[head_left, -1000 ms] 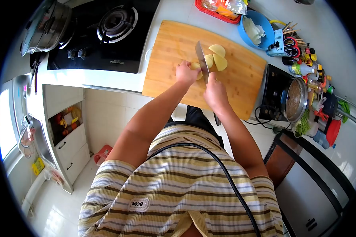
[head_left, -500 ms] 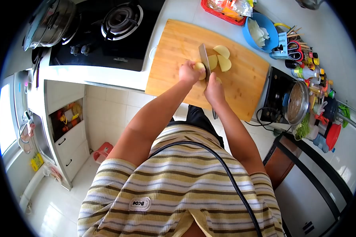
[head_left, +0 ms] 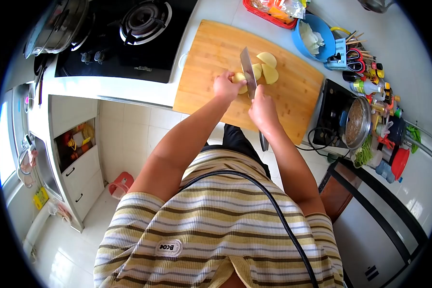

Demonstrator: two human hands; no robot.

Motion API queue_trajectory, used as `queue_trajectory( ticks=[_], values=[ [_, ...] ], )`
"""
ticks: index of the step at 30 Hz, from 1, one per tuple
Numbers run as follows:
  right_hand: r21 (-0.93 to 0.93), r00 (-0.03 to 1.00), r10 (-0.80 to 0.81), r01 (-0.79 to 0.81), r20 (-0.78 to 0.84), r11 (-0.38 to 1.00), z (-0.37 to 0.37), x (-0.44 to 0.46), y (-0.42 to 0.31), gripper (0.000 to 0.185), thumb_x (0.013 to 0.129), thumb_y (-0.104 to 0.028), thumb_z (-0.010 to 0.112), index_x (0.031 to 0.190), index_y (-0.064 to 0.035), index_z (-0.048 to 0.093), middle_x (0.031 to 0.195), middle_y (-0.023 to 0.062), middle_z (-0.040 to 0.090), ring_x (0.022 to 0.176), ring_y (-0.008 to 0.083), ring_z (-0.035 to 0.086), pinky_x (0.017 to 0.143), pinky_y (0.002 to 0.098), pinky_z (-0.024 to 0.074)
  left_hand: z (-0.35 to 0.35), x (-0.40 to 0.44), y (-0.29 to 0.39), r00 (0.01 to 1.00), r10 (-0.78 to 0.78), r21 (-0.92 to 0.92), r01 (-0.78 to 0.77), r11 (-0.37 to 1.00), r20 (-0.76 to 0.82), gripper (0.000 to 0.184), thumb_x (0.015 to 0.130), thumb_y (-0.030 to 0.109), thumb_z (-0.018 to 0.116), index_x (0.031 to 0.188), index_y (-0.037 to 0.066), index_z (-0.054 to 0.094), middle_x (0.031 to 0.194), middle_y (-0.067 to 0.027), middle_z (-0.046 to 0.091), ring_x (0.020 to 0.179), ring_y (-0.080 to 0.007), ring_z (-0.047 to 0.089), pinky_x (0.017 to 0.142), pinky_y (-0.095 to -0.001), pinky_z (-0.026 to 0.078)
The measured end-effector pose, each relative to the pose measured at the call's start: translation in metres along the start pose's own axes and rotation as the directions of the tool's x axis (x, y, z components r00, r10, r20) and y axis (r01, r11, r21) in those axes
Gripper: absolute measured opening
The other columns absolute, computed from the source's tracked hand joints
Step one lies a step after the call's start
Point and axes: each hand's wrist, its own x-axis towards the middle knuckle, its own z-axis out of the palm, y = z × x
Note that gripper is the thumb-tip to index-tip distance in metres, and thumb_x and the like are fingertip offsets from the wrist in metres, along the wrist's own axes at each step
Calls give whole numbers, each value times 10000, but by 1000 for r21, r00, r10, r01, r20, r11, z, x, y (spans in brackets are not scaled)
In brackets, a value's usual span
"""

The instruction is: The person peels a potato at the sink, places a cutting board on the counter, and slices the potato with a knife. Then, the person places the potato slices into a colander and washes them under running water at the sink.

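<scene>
My right hand (head_left: 263, 108) is wrapped round the handle of a kitchen knife (head_left: 247, 65). Its broad blade stands on edge over the cutting board (head_left: 211, 53), pointing away from me. Left of the blade, my left hand (head_left: 226, 87) pinches a pale yellow potato piece (head_left: 238, 77), with fingertips close to the steel; whether they touch it I cannot tell. Another bit of potato (head_left: 243, 89) shows below those fingers. Just right of the blade lie several cut potato pieces (head_left: 270, 74), flat faces showing.
A gas stove (head_left: 129, 43) is at the left, with a steel pot (head_left: 57, 29) on it. Behind the board stand a red basket (head_left: 269, 18) and a blue bowl (head_left: 297, 41). Bottles (head_left: 367, 87) and a lidded pan (head_left: 359, 124) line the right. A black cable (head_left: 259, 185) crosses my shirt.
The potato under my left hand now shows as two parts beside the blade. My left fingers have shifted slightly left and spread a little. The knife blade leans more. The view has shifted slightly.
</scene>
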Motion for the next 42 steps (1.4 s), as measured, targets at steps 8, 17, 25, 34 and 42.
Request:
queue_trajectory(
  ticks=[8,17,25,34,42],
  values=[
    [0,1000,15,-15,-20,1000,39,11,9,331,733,34,541,1025,62,389,686,265,586,655,432,597,570,510,469,0,5,-5,1000,-18,-28,18,999,25,449,702,224,797,1064,30,615,822,-56,648,692,-137,592,618,-293,490],
    [-3,998,6,-7,-57,1000,2,-5,-4,290,752,27,534,998,36,382,689,262,582,663,438,589,582,516,453,4,4,-6,1000,-8,-2,8,1000,1,506,650,276,819,1061,52,627,894,-94,622,796,-200,594,703,-321,496],
    [-12,1000,-13,13,-23,1000,-4,-2,-9,260,732,31,540,946,47,392,684,256,585,677,430,597,590,502,469,3,6,-7,1000,-2,-27,2,1000,8,490,697,219,804,1105,32,608,857,-77,647,736,-169,610,652,-306,504],
    [-35,998,45,-47,-35,998,47,10,9,307,731,33,556,985,42,383,701,269,586,693,434,600,598,510,474,-6,2,4,993,-85,-88,93,992,87,410,742,231,773,1073,44,620,809,-28,614,673,-109,574,585,-269,483],
    [-4,998,-24,24,-59,1000,-4,-7,-5,269,739,47,535,958,37,380,697,267,578,692,438,593,589,509,466,3,0,-4,1000,-28,-90,29,996,9,443,711,267,786,1058,32,643,822,-75,638,720,-177,604,645,-313,498]
  ],
)
